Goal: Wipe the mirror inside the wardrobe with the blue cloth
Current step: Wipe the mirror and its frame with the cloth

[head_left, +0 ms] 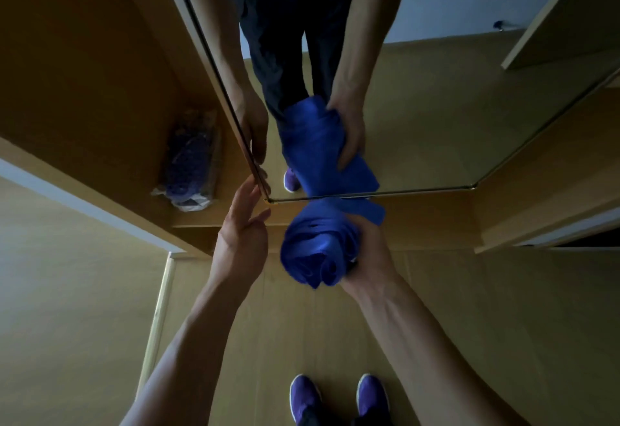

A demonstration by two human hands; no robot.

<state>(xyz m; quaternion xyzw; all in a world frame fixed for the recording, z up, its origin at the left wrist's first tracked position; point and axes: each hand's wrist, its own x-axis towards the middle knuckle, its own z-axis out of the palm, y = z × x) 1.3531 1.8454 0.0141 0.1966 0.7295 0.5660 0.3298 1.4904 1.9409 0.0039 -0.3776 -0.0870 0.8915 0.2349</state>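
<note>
Shows blue cloth (pixel 322 244), bunched into a loose roll, at the lower edge of the mirror (pixel 436 123).
Runs lengthwise away from the viewer, far end pointing at and reaching the mirror's bottom rail; sits grasped at its near end in the curled right hand (pixel 365 254). Places left hand (pixel 243 234) just beside, released, fingers straight toward the mirror's lower-left corner. Includes wardrobe (pixel 84 73) shelf with plastic-wrapped bundle (pixel 191 160).

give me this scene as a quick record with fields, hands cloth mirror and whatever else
mirror: tall wardrobe mirror, thin metal edge
cloth: bunched blue cloth, far end meets mirror's bottom edge
right: right hand grips cloth
left: left hand open, fingertips by mirror's lower left corner
other: plastic-wrapped purple bundle inside wardrobe; purple shoes on floor
</note>
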